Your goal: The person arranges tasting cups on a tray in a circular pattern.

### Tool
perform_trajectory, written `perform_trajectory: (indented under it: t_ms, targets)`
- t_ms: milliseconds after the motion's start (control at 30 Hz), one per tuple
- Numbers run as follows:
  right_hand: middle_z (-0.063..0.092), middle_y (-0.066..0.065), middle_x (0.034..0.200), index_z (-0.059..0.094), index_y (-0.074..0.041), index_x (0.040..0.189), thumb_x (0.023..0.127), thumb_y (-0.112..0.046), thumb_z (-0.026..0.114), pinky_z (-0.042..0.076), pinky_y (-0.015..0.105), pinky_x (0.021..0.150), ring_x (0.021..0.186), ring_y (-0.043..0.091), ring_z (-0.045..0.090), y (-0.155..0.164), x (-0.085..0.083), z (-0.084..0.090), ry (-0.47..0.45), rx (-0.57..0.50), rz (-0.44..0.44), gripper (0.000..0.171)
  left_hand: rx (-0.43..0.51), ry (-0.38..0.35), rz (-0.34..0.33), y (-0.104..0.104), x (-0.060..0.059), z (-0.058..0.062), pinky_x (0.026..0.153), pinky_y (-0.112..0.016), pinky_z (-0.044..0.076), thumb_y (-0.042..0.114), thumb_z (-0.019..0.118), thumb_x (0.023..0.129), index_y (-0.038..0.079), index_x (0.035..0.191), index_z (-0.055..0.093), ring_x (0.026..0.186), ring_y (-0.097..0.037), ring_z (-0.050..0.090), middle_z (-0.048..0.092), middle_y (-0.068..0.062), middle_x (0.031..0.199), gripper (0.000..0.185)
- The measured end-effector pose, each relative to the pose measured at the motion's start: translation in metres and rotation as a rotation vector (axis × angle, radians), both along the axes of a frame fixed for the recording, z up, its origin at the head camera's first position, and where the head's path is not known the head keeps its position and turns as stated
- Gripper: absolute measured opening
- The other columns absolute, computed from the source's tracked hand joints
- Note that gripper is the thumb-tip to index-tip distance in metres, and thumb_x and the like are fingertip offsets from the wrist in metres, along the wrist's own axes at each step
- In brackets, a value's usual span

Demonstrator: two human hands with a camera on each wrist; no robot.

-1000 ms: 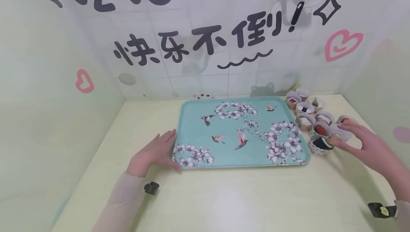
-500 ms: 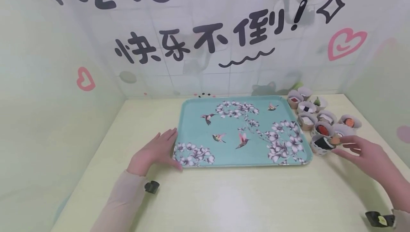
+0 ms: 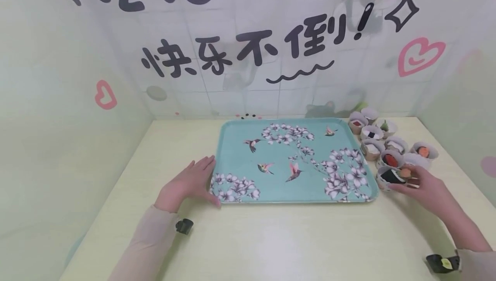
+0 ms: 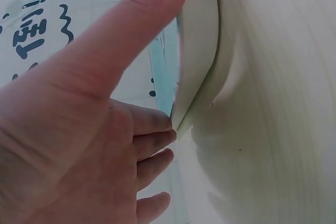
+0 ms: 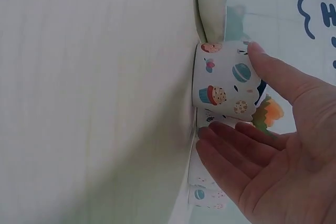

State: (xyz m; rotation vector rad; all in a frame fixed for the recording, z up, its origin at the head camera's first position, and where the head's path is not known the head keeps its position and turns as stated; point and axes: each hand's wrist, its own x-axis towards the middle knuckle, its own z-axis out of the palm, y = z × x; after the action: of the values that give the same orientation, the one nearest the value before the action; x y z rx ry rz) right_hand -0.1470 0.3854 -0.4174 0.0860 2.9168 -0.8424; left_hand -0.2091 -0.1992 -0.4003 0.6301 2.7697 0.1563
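Observation:
A mint-green tray (image 3: 279,190) with printed flowers and hummingbirds lies flat on the table. My left hand (image 3: 187,184) rests at its left front corner, fingers straight along the side and thumb at the front edge; in the left wrist view the fingertips (image 4: 167,132) meet the rim. At the tray's right front corner, a patterned paper baking cup (image 5: 226,80) contains a black and white piece and an orange one (image 5: 272,109). My right hand (image 3: 426,190) spans this cup, thumb at its rim and slightly bent fingers (image 5: 231,150) just beside its wall.
Several more paper cups with small food-like pieces, among them a red one (image 3: 389,160), an orange one (image 3: 424,151) and a green one (image 3: 384,126), stand closely grouped right of the tray. A lettered wall sheet (image 3: 240,95) closes off the back of the table.
My right hand has come down and left from over the cups to the front cup, its thumb reaching the rim. My left hand stays at the tray's corner.

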Motion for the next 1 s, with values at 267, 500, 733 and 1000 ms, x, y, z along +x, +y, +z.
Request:
perform_trajectory:
  t_ms: [267,500,733,1000]
  targets:
    - [0.045,0.046,0.131,0.033,0.017,0.135,0.089,-0.042,0.073,0.051,0.065,0.088,0.118,0.061,0.051,-0.005,0.000,-0.006,0.027,-0.012,-0.031,0.085,0.004,-0.023,0.004,0.002,-0.001,0.004,0.124,-0.062,0.017,0.065,0.084,0.061,-0.011,0.153,0.022,0.151,-0.046,0.019,0.020,-0.029,0.162,0.135]
    - [0.045,0.044,0.131,0.033,0.016,0.134,0.090,-0.039,0.073,0.051,0.064,0.087,0.119,0.061,0.051,-0.009,0.000,-0.008,0.035,-0.034,-0.035,0.081,0.020,-0.055,0.010,0.001,-0.002,0.006,0.125,-0.060,0.020,0.063,0.086,0.061,-0.013,0.153,0.019,0.151,-0.046,0.018,0.018,-0.030,0.162,0.137]
    - [0.044,0.046,0.132,0.031,0.014,0.131,0.090,-0.041,0.072,0.049,0.062,0.088,0.121,0.063,0.045,-0.011,-0.001,-0.006,-0.005,-0.055,-0.040,0.080,0.070,-0.090,0.031,0.001,-0.005,0.007,0.124,-0.059,0.022,0.058,0.089,0.060,-0.012,0.154,0.017,0.152,-0.046,0.017,0.016,-0.029,0.163,0.138]
    - [0.051,0.045,0.124,0.037,0.012,0.127,0.091,-0.039,0.071,0.049,0.056,0.080,0.112,0.060,0.049,-0.008,-0.001,-0.006,0.058,-0.002,-0.052,0.071,0.066,-0.115,0.061,0.004,-0.009,0.004,0.124,-0.059,0.023,0.060,0.089,0.059,-0.008,0.156,0.015,0.151,-0.046,0.019,0.014,-0.025,0.165,0.139]
